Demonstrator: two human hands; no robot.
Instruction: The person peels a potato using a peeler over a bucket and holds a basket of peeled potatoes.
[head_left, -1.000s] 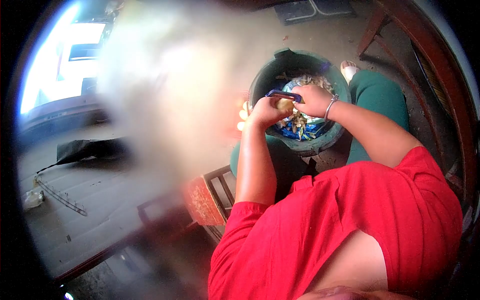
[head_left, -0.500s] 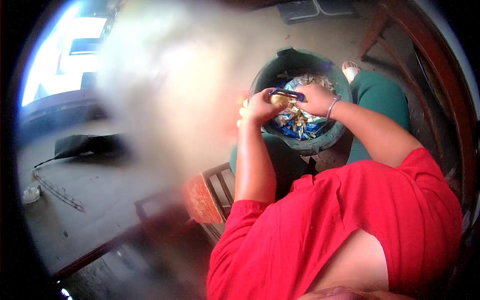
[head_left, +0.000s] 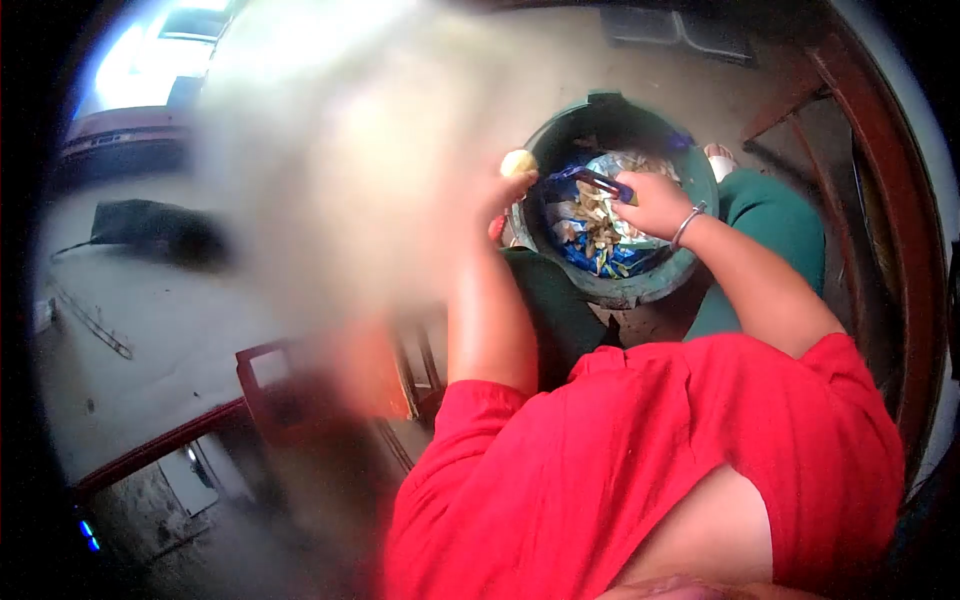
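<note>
My left hand (head_left: 500,192), partly blurred by haze, is at the left rim of a green bucket (head_left: 640,290). It is closed around a pale yellow, peeled-looking potato (head_left: 518,162), which shows above the fingers. Over the bucket's opening, my right hand (head_left: 657,206) grips a vegetable peeler (head_left: 606,185) with a dark blue frame, its head pointing left. The peeler and the potato are apart. Inside the bucket lie brownish peelings (head_left: 600,235) on blue and white plastic wrapping.
The bucket stands between my knees, in green trousers (head_left: 775,235). A dark red wooden frame (head_left: 890,170) rises at the right. Left of me is an orange-red wooden piece (head_left: 375,375), partly blurred. A black object (head_left: 150,232) lies farther left. Haze covers the upper middle.
My left hand has moved left with the potato, away from the peeler, to the bucket's rim. My right hand still holds the peeler over the bucket. The view has shifted slightly.
</note>
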